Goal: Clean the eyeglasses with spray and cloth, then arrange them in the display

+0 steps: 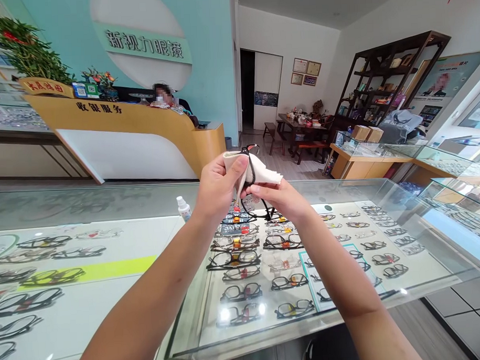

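Note:
Both my hands are raised above a glass display counter (pixel 107 205). My left hand (pixel 216 188) pinches a cream cleaning cloth (pixel 259 171) against a pair of black-framed glasses (pixel 253 200). My right hand (pixel 280 197) grips the same glasses by the lower part of the frame. The cloth wraps over the upper lens and hides part of the frame. A small white spray bottle (pixel 183 207) stands on the glass just left of my left wrist.
Under the glass lie several rows of spectacle frames (pixel 243 264). A yellow reception desk (pixel 136 131) with a seated person (pixel 162 96) is behind. More glass cases (pixel 452 183) run along the right, with a dark shelf unit (pixel 389 75) and wooden table (pixel 301 128) beyond.

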The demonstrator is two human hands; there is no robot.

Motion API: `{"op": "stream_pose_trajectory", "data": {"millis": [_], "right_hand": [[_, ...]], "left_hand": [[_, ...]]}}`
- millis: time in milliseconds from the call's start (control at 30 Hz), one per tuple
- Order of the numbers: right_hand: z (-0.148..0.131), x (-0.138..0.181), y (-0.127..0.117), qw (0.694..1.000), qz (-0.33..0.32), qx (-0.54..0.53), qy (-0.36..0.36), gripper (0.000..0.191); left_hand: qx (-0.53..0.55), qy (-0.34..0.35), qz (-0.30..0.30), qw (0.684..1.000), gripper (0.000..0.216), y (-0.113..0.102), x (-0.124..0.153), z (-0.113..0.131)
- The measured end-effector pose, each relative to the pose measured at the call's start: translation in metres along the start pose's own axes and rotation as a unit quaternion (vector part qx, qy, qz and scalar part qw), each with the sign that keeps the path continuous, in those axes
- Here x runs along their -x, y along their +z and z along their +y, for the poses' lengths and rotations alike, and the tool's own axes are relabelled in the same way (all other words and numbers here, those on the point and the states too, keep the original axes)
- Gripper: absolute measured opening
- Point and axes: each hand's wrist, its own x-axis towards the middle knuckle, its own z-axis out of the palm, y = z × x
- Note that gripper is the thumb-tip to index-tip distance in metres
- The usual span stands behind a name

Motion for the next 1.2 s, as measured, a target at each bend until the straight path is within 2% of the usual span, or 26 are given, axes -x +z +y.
{"op": "stream_pose_trajectory", "data": {"millis": [133,300,367,533,767,900,1200], "right_hand": [[-0.001,0.0,0.0,1.0,0.011,0.016,-0.005,0.037],[-0.011,0.004,-0.003,0.999,0.024,0.036,-0.018,0.028],[-0.016,0.005,-0.003,0.999,0.03,0.041,-0.007,0.03],[-0.022,0.007,0.001,0.999,0.04,0.02,0.02,0.038],[-0.019,0.006,-0.002,0.998,0.051,0.024,0.024,0.036],[-0.018,0.006,-0.003,0.998,0.042,0.036,0.016,0.033],[-0.011,0.004,0.0,0.999,0.021,0.04,0.008,0.037]], "left_hand": [[-0.011,-0.003,-0.008,1.0,0.049,-0.003,-0.002,0.003],[-0.012,-0.02,-0.115,0.993,0.048,-0.023,-0.009,0.016],[-0.02,-0.039,-0.154,0.987,0.045,-0.033,-0.011,0.022],[-0.05,-0.074,-0.187,0.978,0.05,-0.048,-0.01,0.033],[-0.044,-0.064,-0.187,0.979,0.057,-0.039,-0.009,0.025],[-0.017,-0.088,-0.179,0.98,0.064,-0.033,-0.009,0.02],[-0.006,-0.081,-0.23,0.97,0.039,-0.024,-0.007,0.023]]}}
